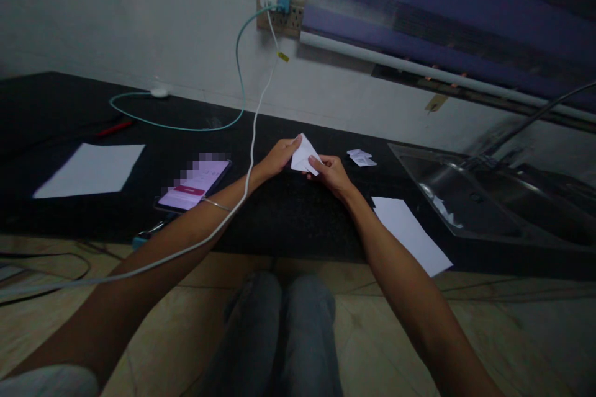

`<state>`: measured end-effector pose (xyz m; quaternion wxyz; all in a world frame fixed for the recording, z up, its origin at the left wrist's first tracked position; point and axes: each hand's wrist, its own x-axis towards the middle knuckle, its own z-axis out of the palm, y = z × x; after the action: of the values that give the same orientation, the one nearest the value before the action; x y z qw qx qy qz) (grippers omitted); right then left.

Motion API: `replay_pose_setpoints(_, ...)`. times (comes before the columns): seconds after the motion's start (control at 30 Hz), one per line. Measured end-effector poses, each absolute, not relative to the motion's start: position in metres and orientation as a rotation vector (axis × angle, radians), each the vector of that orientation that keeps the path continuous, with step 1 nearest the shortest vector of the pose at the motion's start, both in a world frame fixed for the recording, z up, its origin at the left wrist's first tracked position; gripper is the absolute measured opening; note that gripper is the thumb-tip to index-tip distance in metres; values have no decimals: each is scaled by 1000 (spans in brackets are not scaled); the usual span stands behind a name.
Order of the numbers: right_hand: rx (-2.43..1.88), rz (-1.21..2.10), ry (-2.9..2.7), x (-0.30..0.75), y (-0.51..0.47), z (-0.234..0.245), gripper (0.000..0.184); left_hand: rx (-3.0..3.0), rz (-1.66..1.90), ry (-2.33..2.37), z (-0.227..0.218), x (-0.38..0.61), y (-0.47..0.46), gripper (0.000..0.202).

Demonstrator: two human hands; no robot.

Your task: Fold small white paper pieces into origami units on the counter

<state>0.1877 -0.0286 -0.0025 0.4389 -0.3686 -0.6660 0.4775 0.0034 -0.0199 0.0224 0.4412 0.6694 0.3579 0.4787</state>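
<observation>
Between my two hands is a small folded white paper (303,156), held up over the black countertop (298,217). My left hand (280,154) pinches its upper left edge with the thumb on top. On the lower right side, my right hand (329,172) grips it, thumb pressed on the face and fingers behind. Several small folded paper pieces (362,158) lie on the counter to the right of my right hand. White sheets (412,232) rest partly under my right forearm. Another white sheet (95,169) lies flat at the left.
A phone (195,185) with a lit screen lies left of my left forearm. A white cable (254,136) runs from the wall outlet (291,17) across that forearm. A teal cable (239,68) loops over the counter. The metal sink (465,192) is at the right.
</observation>
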Motion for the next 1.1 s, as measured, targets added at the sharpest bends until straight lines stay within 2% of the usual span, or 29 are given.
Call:
replay_pose_setpoints(0.33, -930, 967, -1726, 191, -34, 4, 50, 1712, 1138, 893, 21, 2, -19, 64)
replay_pose_setpoints(0.5, -915, 1025, -1724, 189, -31, -1, 44, 1816, 1205, 895, 18, -1, -19, 52)
replay_pose_setpoints(0.7, -901, 1054, -1713, 191, -27, -6, 36, 1796, 1162, 857, 16, 4, -20, 52)
replay_pose_setpoints(0.8, -909, 959, -1722, 193, -27, -4, 39, 1747, 1152, 851, 20, 3, -20, 47)
replay_pose_setpoints(0.93, -941, 791, -1679, 193, -28, 0, 42, 1773, 1195, 832, 25, -3, -21, 28)
replay_pose_setpoints(1.1, -975, 668, -1687, 194, -27, 0, 40, 1714, 1201, 886, 23, -8, -16, 22)
